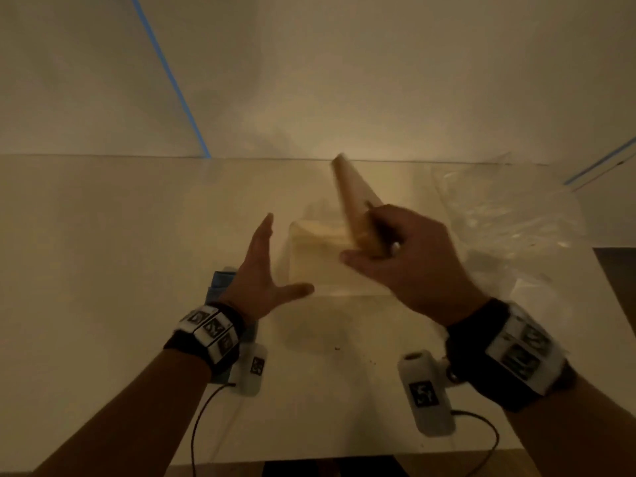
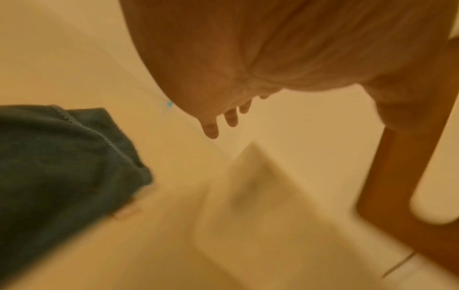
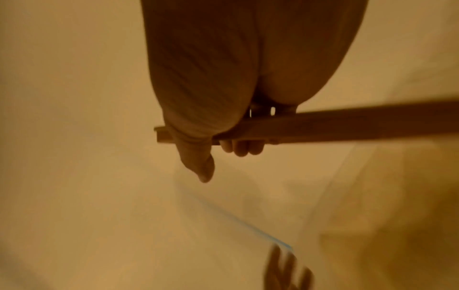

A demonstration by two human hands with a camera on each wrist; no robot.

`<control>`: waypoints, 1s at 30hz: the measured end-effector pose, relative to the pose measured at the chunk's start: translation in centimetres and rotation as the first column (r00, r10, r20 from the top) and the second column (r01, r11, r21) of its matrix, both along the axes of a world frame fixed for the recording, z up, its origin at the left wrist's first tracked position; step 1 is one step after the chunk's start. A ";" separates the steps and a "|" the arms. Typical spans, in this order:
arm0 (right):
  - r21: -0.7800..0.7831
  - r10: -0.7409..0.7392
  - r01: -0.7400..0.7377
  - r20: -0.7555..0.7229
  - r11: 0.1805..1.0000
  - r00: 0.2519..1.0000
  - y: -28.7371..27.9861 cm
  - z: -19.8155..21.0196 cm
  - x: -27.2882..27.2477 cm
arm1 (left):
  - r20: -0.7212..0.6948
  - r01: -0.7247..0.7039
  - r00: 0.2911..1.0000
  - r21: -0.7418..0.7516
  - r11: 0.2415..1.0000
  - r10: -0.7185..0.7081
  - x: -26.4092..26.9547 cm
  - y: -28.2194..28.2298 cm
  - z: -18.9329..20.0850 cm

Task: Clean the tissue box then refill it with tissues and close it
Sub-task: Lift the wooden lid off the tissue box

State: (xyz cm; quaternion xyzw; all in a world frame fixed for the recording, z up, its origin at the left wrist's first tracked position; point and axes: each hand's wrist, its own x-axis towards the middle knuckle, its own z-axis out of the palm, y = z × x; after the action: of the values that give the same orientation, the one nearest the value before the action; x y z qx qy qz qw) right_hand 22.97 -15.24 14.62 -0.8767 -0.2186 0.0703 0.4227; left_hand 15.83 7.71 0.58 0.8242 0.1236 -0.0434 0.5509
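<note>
Tissue box open on the table, lid held above it

Tissue box [image 1: 320,259], pale and rectangular, sits near the middle of a white table [image 1: 103,235], with tissues [image 1: 323,232] showing at its open top. The right hand [image 1: 409,259] grips a wooden lid [image 1: 354,204], fingers curled around its lower end, holding it tilted on edge above the box. The left hand [image 1: 265,270] hovers just left of the box, fingers straight and thumb spread wide, holding nothing. A blue cloth [image 2: 62,157] lies on the table beneath the left wrist. Crumpled clear plastic [image 1: 509,215] lies to the right.
</note>
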 end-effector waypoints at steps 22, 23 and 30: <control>-0.320 -0.311 0.171 -0.464 0.932 0.829 -11.3 -14.6 -5.5 | -0.330 -0.293 0.873 0.233 0.927 0.359 -7.5 -9.0 -0.4; -0.372 -0.304 0.142 -0.424 0.917 0.853 -11.0 -15.2 -5.4 | -0.338 -0.311 0.859 0.250 0.917 0.384 -7.3 -9.3 -0.8; -0.476 -0.280 0.102 -0.319 0.873 0.905 -9.8 -17.1 -5.0 | -0.341 -0.256 0.863 0.338 0.906 0.372 -6.9 -9.8 -2.0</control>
State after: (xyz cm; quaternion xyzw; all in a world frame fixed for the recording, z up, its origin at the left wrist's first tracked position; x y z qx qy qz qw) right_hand 17.98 -25.02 -2.45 -0.9374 -0.0213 0.2434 0.2481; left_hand 8.97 -2.13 -1.42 0.8360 0.3717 -0.1008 0.3909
